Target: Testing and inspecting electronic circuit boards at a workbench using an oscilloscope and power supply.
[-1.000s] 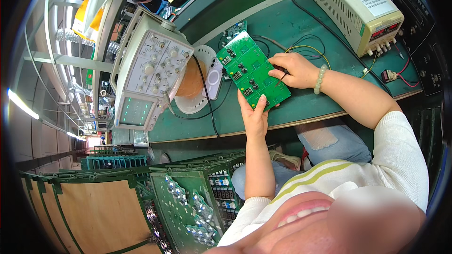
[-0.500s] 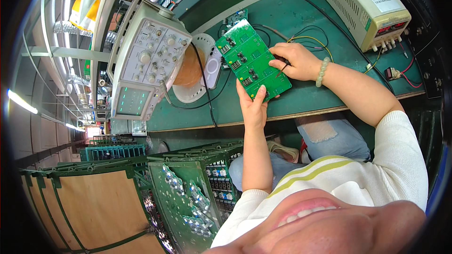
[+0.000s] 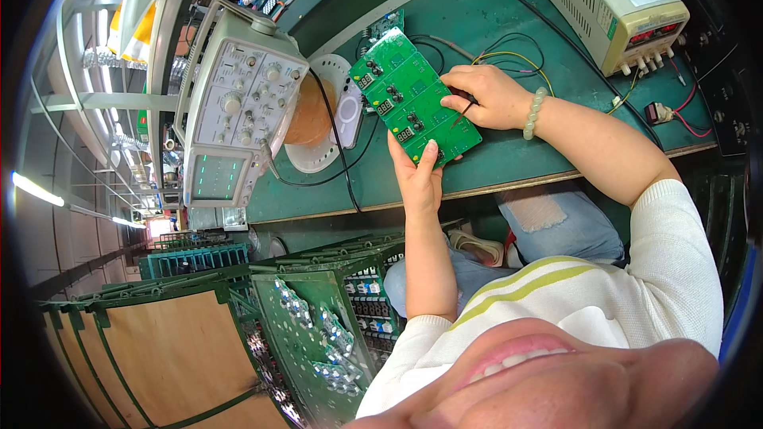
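A green circuit board panel (image 3: 433, 107) with several small digit displays along its left side is held tilted above the bench. My left hand (image 3: 419, 179) grips its near corner, thumb on the top face and the other fingers underneath. At the board's right edge, my right hand (image 3: 494, 98) is closed around a thin, dark, pen-like probe (image 3: 466, 112). Its tip points down at the board's face; whether it touches cannot be made out. Behind the panel lies another small circuit board (image 3: 385, 25), partly hidden.
An oscilloscope (image 3: 246, 103) with a lit screen stands left, beside a white perforated basket (image 3: 314, 160). A power supply (image 3: 636, 12) sits at the far right. Cables (image 3: 517, 52) cross the green bench (image 3: 509, 171). Below left, a green rack (image 3: 298, 302) carries boards.
The whole view has shifted slightly left. Both hands keep their hold on the board and the probe, with little other movement.
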Available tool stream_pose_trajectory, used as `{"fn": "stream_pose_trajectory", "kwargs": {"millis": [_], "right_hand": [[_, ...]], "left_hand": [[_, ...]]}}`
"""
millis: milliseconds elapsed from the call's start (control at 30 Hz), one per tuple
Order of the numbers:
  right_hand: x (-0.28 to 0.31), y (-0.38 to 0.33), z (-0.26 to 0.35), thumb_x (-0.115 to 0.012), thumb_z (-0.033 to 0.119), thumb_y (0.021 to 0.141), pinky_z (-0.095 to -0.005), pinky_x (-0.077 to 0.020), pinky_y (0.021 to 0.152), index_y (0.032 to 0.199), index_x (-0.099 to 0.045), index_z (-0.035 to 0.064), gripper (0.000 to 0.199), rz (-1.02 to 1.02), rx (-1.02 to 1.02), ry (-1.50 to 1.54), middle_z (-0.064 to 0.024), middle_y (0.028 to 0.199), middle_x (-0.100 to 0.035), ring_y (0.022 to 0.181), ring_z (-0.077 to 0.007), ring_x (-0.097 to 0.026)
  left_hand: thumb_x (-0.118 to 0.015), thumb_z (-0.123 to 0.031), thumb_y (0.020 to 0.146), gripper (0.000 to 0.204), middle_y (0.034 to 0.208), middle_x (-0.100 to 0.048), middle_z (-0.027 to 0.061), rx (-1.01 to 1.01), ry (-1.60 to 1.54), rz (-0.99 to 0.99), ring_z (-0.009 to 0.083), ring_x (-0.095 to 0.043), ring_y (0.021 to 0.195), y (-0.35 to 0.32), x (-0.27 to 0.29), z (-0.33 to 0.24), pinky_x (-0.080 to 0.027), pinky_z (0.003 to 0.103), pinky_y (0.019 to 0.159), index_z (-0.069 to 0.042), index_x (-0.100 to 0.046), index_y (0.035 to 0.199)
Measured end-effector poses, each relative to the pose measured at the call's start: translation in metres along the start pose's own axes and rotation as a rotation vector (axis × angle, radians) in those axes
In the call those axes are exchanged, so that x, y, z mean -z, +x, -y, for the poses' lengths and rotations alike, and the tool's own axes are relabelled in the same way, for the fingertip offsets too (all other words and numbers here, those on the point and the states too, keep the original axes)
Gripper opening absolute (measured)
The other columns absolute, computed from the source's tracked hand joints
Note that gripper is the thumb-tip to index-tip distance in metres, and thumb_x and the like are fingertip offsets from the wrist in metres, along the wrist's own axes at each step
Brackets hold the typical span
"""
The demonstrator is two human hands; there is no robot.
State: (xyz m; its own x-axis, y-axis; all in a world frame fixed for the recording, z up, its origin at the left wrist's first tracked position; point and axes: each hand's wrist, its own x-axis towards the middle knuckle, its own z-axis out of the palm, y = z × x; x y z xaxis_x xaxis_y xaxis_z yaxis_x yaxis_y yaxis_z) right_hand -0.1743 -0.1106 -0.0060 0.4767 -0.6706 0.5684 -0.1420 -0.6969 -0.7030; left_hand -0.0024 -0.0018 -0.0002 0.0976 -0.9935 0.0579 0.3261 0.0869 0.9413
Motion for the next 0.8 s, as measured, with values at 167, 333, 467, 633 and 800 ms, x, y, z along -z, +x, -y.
{"fn": "stream_pose_trajectory", "kwargs": {"millis": [167,333,467,633,800], "right_hand": [[0.0007,0.0000,-0.0001,-0.064,0.015,0.087,-0.0382,-0.0473,0.065,0.101,-0.060,-0.0026,0.023,-0.006,0.014,-0.011,-0.0152,0.083,-0.059,0.072,-0.0318,-0.060],[-0.0019,-0.0001,-0.0019,-0.064,0.015,0.086,-0.0386,-0.0476,0.065,0.101,-0.060,-0.0028,0.023,-0.029,0.023,0.001,-0.0157,0.083,-0.059,0.073,-0.0322,-0.060],[-0.0003,-0.0009,-0.0016,-0.065,0.015,0.086,-0.0389,-0.0477,0.065,0.101,-0.060,-0.0028,0.023,-0.015,0.003,-0.005,-0.0158,0.083,-0.059,0.073,-0.0325,-0.060],[-0.0009,-0.0002,-0.0003,-0.065,0.014,0.085,-0.0388,-0.0475,0.064,0.100,-0.060,-0.0028,0.023,-0.034,0.027,-0.001,-0.0157,0.083,-0.059,0.073,-0.0325,-0.060],[-0.0005,-0.0004,-0.0008,-0.065,0.014,0.085,-0.0389,-0.0473,0.064,0.099,-0.059,-0.0028,0.023,-0.023,0.019,-0.011,-0.0157,0.083,-0.059,0.073,-0.0325,-0.060]], "left_hand": [[-0.059,-0.004,0.091,0.067,0.126,-0.052,0.0114,-0.024,0.026,-0.032,0.0273,-0.061,0.103,-0.0001,-0.0030,-0.0002,-0.056,0.043,0.073,-0.015,-0.023,0.147],[-0.059,-0.004,0.090,0.067,0.127,-0.051,0.0114,-0.025,0.034,-0.033,0.0275,-0.061,0.104,-0.0005,-0.0013,-0.0001,-0.056,0.043,0.072,-0.014,-0.023,0.147],[-0.059,-0.004,0.091,0.067,0.127,-0.051,0.0114,-0.027,0.031,-0.019,0.0276,-0.061,0.104,0.0000,-0.0022,0.0004,-0.056,0.043,0.072,-0.014,-0.023,0.146],[-0.058,-0.004,0.091,0.067,0.127,-0.051,0.0115,-0.034,0.033,-0.017,0.0275,-0.060,0.104,-0.0002,-0.0014,-0.0004,-0.056,0.043,0.072,-0.014,-0.023,0.147],[-0.057,-0.002,0.091,0.071,0.132,-0.047,0.0124,-0.021,0.029,0.014,0.0272,-0.059,0.108,0.0005,0.0006,-0.0001,-0.058,0.041,0.072,-0.015,-0.017,0.149]]}}
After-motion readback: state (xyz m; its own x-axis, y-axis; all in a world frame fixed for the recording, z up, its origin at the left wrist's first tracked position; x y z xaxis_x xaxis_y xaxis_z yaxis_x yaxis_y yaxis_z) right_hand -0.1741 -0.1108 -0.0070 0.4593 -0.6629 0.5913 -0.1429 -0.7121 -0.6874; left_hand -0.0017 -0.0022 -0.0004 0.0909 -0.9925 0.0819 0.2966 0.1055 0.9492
